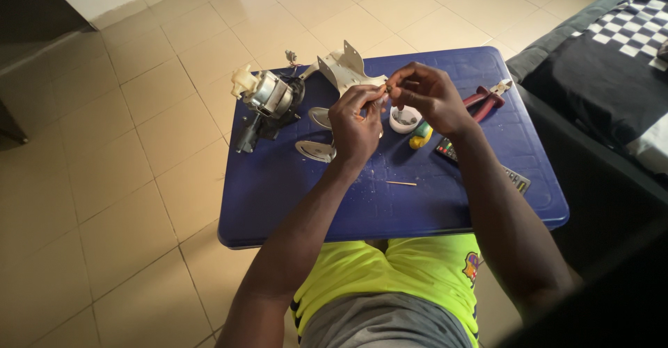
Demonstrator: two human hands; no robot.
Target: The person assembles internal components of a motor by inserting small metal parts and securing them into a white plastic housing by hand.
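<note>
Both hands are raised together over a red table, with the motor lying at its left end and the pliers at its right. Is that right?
Not quite: the table is blue, not red, as the head view shows. The rest holds: both hands, left and right, meet above it, the motor lies at the left end and the pliers at the right.

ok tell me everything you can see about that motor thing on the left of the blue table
The motor lies on its side near the far left corner of the blue table. It has a shiny metal drum-like body, a cream plastic piece at its far end and a dark part pointing toward the table's left edge. Thin wires trail from it toward the pale bracket. Neither hand touches it.
</note>
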